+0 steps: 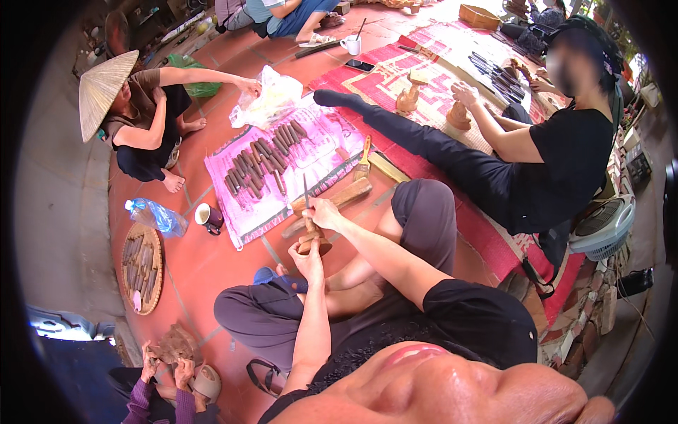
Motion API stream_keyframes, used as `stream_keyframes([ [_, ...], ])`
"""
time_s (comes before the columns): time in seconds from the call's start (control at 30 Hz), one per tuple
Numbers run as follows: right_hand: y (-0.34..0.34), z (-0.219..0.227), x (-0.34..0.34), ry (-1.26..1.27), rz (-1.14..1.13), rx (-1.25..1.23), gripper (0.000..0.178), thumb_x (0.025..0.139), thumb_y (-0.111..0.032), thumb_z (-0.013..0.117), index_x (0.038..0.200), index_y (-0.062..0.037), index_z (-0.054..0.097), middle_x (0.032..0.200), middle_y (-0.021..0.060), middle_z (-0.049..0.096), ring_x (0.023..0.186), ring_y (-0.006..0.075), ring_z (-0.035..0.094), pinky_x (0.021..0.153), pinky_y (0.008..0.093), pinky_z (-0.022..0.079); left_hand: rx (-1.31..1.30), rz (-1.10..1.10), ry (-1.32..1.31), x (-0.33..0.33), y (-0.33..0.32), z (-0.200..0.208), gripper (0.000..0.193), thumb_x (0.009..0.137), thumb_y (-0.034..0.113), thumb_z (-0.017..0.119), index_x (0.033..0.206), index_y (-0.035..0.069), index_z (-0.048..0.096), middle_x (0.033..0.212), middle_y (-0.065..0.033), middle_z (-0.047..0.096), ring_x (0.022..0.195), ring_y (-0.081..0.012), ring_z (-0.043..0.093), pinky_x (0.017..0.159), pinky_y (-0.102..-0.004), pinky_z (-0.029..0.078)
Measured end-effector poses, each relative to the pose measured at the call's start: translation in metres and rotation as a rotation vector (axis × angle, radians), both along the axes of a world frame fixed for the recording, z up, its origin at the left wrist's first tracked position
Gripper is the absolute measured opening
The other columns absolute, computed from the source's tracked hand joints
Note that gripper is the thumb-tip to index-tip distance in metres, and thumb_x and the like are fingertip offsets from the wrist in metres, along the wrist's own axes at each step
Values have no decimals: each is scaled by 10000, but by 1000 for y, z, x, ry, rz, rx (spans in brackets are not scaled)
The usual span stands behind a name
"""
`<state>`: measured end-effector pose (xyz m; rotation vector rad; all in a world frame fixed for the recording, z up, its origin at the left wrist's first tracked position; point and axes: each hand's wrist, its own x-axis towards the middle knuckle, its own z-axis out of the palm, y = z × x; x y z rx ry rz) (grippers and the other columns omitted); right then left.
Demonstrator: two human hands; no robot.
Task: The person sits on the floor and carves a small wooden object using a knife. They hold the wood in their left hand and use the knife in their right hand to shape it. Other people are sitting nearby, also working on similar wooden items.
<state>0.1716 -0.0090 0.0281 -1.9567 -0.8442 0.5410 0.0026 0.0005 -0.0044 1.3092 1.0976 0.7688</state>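
Observation:
A small carved wooden piece (322, 247) with a round, wide base is gripped in my left hand (308, 266), above my crossed legs. My right hand (325, 213) is closed around a thin carving tool (306, 189), whose narrow dark end points up and away from me. Both hands are close together at the carving; my fingers hide much of it and the tool's other end. Just beyond lies a long wooden block (346, 193). Farther off, several wooden-handled carving tools (258, 162) are laid in rows on a pink cloth (244, 225).
A flat brush (363, 160) lies by the cloth. At left are a mug (207, 218), a plastic bottle (157, 216) and a woven tray (156, 300) of tools. Co-workers sit left, right and lower left. A red mat (494, 247) with carved figures (407, 101) spreads right.

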Motion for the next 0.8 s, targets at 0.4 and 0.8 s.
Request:
stream_keyframes([
  [0.4,3,-4,1,20,7,-64,333,903,-280,733,1178,-93,713,1041,195,748,1039,384,702,911,493,542,1,1,6,1,0,-4,560,858,274,847,1217,27,493,1168,-143,579,1083,-227,602,972,-365,492],
  [0.8,8,-19,7,11,-60,-16,332,928,-309,725,1076,-13,699,950,205,742,966,389,714,848,484,542,-8,2,-29,2,-6,11,542,860,240,856,1204,29,495,1177,-138,575,1066,-213,602,932,-347,509],
])
